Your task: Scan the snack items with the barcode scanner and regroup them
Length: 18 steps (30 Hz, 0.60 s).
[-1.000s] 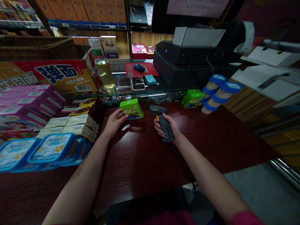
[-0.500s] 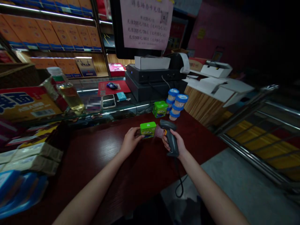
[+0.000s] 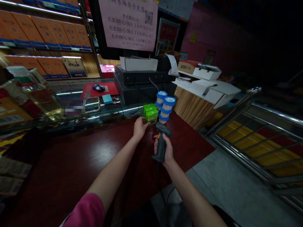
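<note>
My left hand (image 3: 140,127) grips a small green box (image 3: 151,116) between thumb and fingers, at the far side of the dark red counter (image 3: 101,154). It stands right against other green boxes (image 3: 147,106) just behind it. Beside these on the right are stacked tubs with blue lids (image 3: 166,111). My right hand (image 3: 167,149) is wrapped round the handle of a dark grey barcode scanner (image 3: 162,142), held over the counter nearer to me. The scanner's head points up and forward, and its cable hangs down past the counter's edge.
Behind the counter stand a black cash drawer (image 3: 123,89) and a monitor covered by a pink paper sign (image 3: 129,26). A phone (image 3: 92,104), a mouse (image 3: 98,88) and an oil bottle (image 3: 40,94) lie or stand left. A metal railing (image 3: 239,157) runs along the right.
My left hand has carried the green box away from the scanner, forward to the other green boxes. The scanner stays in my right hand, and the view has turned right.
</note>
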{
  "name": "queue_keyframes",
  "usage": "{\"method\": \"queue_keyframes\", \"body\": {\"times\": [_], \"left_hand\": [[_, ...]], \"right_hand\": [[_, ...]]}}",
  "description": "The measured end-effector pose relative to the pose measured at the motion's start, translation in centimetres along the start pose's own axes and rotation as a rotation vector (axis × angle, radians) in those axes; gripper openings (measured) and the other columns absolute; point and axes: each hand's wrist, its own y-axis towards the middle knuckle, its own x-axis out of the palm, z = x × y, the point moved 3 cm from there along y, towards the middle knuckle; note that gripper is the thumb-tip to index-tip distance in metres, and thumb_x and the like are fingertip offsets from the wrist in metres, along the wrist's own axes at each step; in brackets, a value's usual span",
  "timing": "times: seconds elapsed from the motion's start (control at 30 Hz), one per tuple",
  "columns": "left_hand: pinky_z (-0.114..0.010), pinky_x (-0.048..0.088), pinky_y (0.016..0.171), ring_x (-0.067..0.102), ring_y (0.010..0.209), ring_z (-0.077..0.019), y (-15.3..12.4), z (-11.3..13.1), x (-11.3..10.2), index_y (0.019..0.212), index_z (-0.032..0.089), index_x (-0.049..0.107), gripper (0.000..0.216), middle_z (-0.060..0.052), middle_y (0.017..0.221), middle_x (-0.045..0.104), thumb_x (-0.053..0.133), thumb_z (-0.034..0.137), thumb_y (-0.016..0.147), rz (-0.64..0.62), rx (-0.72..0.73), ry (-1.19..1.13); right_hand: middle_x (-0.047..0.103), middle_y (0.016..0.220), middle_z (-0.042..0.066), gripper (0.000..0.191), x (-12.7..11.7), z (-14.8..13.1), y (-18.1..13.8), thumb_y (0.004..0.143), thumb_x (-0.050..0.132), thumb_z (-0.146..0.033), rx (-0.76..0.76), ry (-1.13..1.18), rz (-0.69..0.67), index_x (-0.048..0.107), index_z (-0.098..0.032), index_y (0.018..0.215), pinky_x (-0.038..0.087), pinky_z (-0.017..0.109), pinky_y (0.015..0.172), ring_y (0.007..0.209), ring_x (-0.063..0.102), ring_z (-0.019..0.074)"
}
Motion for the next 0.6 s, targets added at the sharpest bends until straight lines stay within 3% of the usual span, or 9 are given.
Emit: {"method": "queue_keyframes", "body": {"times": [0.23,0.4,0.5,0.6], "left_hand": [[-0.035,0.053,0.087,0.067,0.091,-0.0204,0.2,-0.2,-0.1,0.090,0.019,0.057,0.034,-0.005,0.095,0.067,0.087,0.018,0.076,0.075,-0.057,0.056],[-0.039,0.051,0.093,0.065,0.101,-0.0241,-1.1,0.8,-0.6,0.094,0.018,0.056,0.038,-0.009,0.103,0.065,0.088,0.016,0.074,0.084,-0.073,0.084],[-0.039,0.053,0.094,0.065,0.102,-0.0237,-3.2,1.0,-2.4,0.100,0.017,0.059,0.040,-0.011,0.108,0.065,0.088,0.015,0.073,0.043,-0.053,0.058],[-0.037,0.056,0.093,0.067,0.100,-0.0210,-6.9,0.6,-6.4,0.104,0.019,0.062,0.036,-0.009,0.109,0.067,0.082,0.010,0.075,-0.019,-0.019,0.021]], "right_hand": [[0.060,0.061,-0.003,0.038,-0.3,0.0,0.3,0.082,0.072,-0.056,0.043,-0.022,-0.040,0.064,-0.020,0.092,0.043,0.020,0.031,0.038,0.052,0.0102],[0.059,0.060,-0.003,0.039,0.0,0.0,-0.1,0.079,0.075,-0.055,0.083,-0.086,-0.122,0.066,-0.019,0.090,0.045,0.020,0.032,0.039,0.051,0.0101],[0.060,0.060,-0.002,0.039,0.1,-0.2,-0.7,0.076,0.077,-0.053,0.123,-0.145,-0.130,0.067,-0.018,0.089,0.043,0.021,0.030,0.038,0.050,0.0103],[0.060,0.062,-0.001,0.038,0.5,-0.3,-1.4,0.075,0.078,-0.052,0.181,-0.189,-0.156,0.068,-0.017,0.089,0.042,0.020,0.030,0.039,0.050,0.0099]]}}
